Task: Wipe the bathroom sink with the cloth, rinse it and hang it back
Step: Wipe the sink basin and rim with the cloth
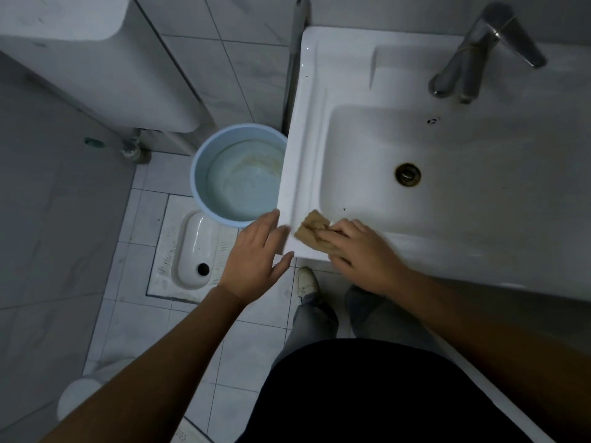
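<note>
- Cloth (311, 230), tan and bunched into a small pad, sits on the near left corner of the sink (307, 139), where the flat ledge turns down toward the bowl. That corner looks like the patch being wiped.
- The right hand (361, 254) lies on top of it. Its fingers (329, 233) are laid forward and close together over the fabric, pressing it against the porcelain rather than gripping it. I judge that a flat hand gives more rubbing pressure than a pinch would. The thumb is hidden, so I cannot tell what it does.
- The left hand (256, 254) is just beside the same corner, off the outer edge. Its fingers are relaxed and nearly straight, the thumb is spread away, and it holds nothing. Blur stops me telling whether the fingertips touch the rim. It seems placed there to steady the body while the other hand scrubs.
- Inside the bowl a few dark specks lie near the cloth, and the drain (407, 174) sits in the middle. Most of the surface probably has yet to be wiped.
- The faucet (479, 49) stands at the back right, well apart from both hands, with no water visibly running. Rinsing appears not yet begun.
- On the floor a pale blue bucket (198, 174) is tucked partly under the sink's left edge, near a squat toilet (195, 251). A white shoe (307, 279) shows just below the corner being wiped.
- No hook or rail for hanging the cloth is in sight from here.
</note>
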Motion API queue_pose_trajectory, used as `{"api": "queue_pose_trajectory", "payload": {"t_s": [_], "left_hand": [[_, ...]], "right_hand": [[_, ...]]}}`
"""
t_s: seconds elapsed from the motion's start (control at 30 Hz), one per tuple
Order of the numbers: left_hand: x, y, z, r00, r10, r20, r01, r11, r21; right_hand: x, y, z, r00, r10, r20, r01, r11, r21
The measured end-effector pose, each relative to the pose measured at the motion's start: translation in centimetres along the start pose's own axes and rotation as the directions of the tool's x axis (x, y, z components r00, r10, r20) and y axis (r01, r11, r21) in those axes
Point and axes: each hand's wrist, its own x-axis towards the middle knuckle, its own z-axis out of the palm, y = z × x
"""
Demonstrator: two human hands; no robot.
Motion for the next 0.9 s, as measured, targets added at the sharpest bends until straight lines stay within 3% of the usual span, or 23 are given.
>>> {"api": "queue_pose_trajectory", "payload": {"t_s": [0.17,0.27,0.37,0.47,0.7,0.8,0.9], "left_hand": [[0.3,0.1,-0.2,1.0,0.023,-0.021,-0.023,1.0,0.008],[0.3,0.3,-0.2,1.0,0.004,-0.031,-0.004,1.0,0.001],[0.2,0.4,-0.3,1.0,-0.005,-0.018,0.004,1.0,-0.009],[0.3,0.5,-0.7,1.0,-0.01,0.002,0.01,0.999,-0.031],[0.2,0.9,-1.4,0.998,-0.058,0.025,0.058,0.998,-0.003],[0.7,2.3,-1.1,1.0,-0.016,0.003,0.016,0.999,0.028],[1.8,5.0,-0.3,0.997,0.071,0.005,-0.071,0.996,0.054]], "right_hand": [[-3.9,1.7,-1.5,0.986,0.16,-0.046,-0.166,0.959,-0.23],[-3.3,-0.6,-2.0,0.962,0.261,-0.082,-0.273,0.938,-0.212],[-0.7,-3.5,-1.5,0.97,0.202,-0.137,-0.218,0.969,-0.118],[2.3,-5.9,0.4,0.966,0.245,-0.085,-0.242,0.969,0.045],[3.2,-5.2,2.5,0.969,0.186,-0.162,-0.21,0.967,-0.144],[0.7,-3.0,1.7,0.97,0.146,-0.192,-0.18,0.968,-0.173],[-3.3,0.5,0.9,0.946,0.199,-0.255,-0.25,0.95,-0.187]]}}
